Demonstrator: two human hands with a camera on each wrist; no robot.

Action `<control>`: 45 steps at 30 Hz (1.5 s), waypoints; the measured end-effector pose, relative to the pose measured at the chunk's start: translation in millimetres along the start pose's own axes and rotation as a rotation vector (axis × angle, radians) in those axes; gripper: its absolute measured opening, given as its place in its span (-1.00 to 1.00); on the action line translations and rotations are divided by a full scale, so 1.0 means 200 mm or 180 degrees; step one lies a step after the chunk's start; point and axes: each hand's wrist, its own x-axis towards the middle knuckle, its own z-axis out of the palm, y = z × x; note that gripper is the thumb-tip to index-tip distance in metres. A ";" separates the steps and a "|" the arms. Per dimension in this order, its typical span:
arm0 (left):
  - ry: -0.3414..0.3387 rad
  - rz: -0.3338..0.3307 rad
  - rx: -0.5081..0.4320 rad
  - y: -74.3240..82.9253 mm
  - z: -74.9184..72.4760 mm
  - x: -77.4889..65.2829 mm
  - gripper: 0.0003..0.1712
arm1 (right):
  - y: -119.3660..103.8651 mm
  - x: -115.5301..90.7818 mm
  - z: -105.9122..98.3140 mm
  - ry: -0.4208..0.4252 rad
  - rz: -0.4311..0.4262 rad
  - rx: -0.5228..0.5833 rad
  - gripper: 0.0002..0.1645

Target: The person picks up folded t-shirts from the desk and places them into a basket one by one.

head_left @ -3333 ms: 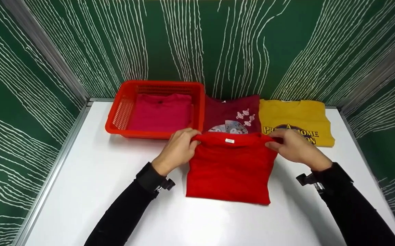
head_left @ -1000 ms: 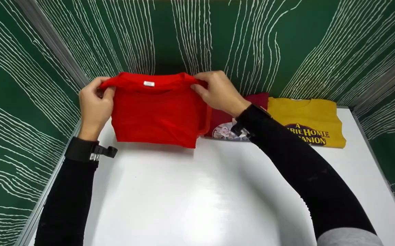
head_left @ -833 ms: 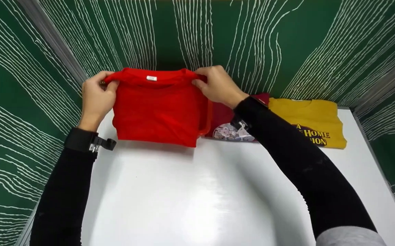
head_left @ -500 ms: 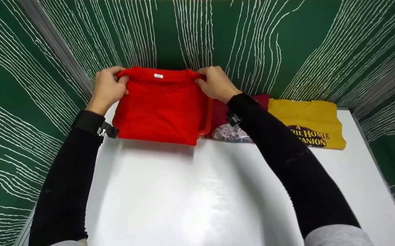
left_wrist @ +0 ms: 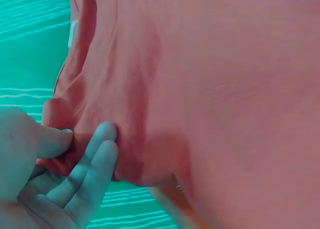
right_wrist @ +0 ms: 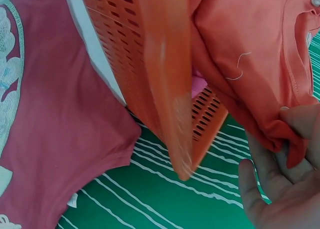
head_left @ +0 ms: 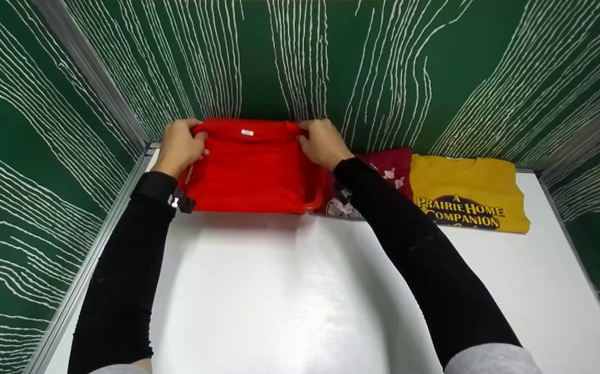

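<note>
A folded red T-shirt (head_left: 250, 169) with a white neck label hangs over and inside the orange-red plastic basket (head_left: 314, 195). My left hand (head_left: 181, 146) pinches its left shoulder corner; in the left wrist view the thumb and fingers (left_wrist: 102, 154) grip the bunched cloth. At the other shoulder corner my right hand (head_left: 325, 143) pinches the fabric, and the right wrist view shows that corner held beside the basket rim (right_wrist: 167, 79). A sliver of pink cloth (right_wrist: 198, 84) shows inside the basket under the red shirt; the rest of it is hidden.
Right of the basket lies a folded maroon shirt (head_left: 393, 163) with a pale print, partly behind my right arm. Beside it is a folded yellow shirt (head_left: 468, 189) with lettering. Green walls (head_left: 372, 62) with white lines rise behind the white table (head_left: 258, 291).
Both hands have carried the red T-shirt from the table's middle leftward to above the basket, then lowered it. The left hand has shifted slightly right, and the shirt now covers the pink cloth.
</note>
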 end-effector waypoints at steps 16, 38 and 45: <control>-0.0197 -0.0348 0.0066 -0.08 0.12 0.07 -0.46 | 0.06 0.01 0.12 -0.0178 0.0029 -0.0160 -0.58; 0.0358 -0.0380 -0.0159 -0.08 0.23 0.09 -0.56 | 0.13 0.06 0.16 0.0202 -0.0002 -0.0378 -0.60; 0.0316 -0.0359 -0.0165 -0.11 0.25 0.09 -0.58 | 0.17 0.08 0.22 0.0224 0.0060 -0.0415 -0.62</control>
